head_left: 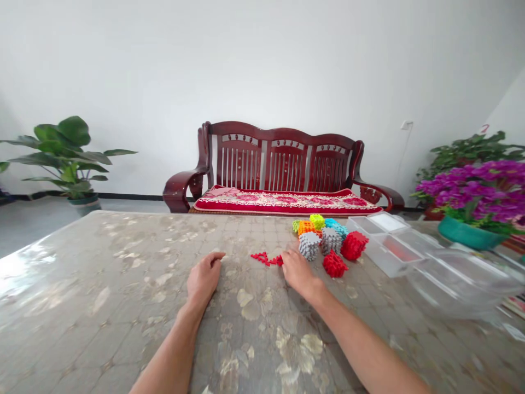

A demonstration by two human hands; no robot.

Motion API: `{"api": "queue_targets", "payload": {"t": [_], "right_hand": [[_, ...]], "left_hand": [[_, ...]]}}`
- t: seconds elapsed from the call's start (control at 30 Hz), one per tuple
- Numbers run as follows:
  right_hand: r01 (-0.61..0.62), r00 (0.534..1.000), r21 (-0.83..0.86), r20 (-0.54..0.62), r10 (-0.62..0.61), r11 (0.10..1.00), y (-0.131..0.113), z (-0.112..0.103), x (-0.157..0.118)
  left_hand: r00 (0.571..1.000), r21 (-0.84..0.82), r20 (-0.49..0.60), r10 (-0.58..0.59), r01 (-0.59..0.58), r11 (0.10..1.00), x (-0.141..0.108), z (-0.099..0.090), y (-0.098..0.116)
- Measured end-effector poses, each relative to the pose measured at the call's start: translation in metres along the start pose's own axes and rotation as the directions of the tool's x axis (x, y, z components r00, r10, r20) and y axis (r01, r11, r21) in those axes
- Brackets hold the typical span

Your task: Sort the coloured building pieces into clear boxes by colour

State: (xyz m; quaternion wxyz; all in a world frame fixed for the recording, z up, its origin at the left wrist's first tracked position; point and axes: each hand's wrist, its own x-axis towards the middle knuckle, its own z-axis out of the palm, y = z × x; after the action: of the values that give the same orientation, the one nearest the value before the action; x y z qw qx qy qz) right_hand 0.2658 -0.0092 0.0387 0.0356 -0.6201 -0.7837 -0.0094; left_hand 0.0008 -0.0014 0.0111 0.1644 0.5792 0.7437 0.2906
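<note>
Flat red toothed building pieces (261, 258) lie joined in a short, bent row on the table in front of me. At its right end, my right hand (298, 271) has its fingers closed over a red piece, and the fingertips are partly hidden. My left hand (204, 278) rests on the table to the left of the row, loosely closed and apart from it; no object shows in its fingers. Beyond my right hand stand stacks of such pieces: a grey stack (309, 245), another grey stack (331, 241), a red stack (355, 245) and a nearer red stack (334, 264).
Behind these are orange pieces (307, 227), yellow-green pieces (317, 221) and blue pieces (336, 226). Clear plastic boxes (396, 262) stand at right, beside purple flowers (478, 189) in a teal pot (467, 233). A wooden bench (283, 158) stands past the patterned table (135, 284).
</note>
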Motion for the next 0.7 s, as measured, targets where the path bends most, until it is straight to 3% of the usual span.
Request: {"api": "queue_targets", "payload": {"t": [0.17,0.27,0.37,0.53,0.7], "right_hand": [[-0.026,0.992,0.135,-0.119,0.042,0.991,0.02,-0.006,-0.035],[-0.141,0.96,0.178,-0.216,0.179,0.974,0.044,-0.019,-0.054],[-0.294,0.9,0.188,-0.276,0.338,0.937,0.076,-0.031,-0.067],[-0.477,0.813,0.194,-0.274,0.514,0.858,0.115,-0.034,-0.069],[-0.492,0.816,0.175,-0.248,0.522,0.852,0.121,-0.026,-0.065]], "left_hand": [[1.0,-0.005,0.0,0.008,-0.008,1.0,0.0,-0.001,0.0],[1.0,-0.004,-0.003,0.011,-0.011,1.0,0.0,0.0,0.0],[1.0,0.007,-0.009,0.016,-0.016,1.0,0.001,0.0,-0.001],[1.0,0.014,-0.004,0.03,-0.029,0.999,0.001,0.0,-0.002],[0.999,0.019,-0.027,0.047,-0.046,0.999,0.002,0.0,-0.003]]}}
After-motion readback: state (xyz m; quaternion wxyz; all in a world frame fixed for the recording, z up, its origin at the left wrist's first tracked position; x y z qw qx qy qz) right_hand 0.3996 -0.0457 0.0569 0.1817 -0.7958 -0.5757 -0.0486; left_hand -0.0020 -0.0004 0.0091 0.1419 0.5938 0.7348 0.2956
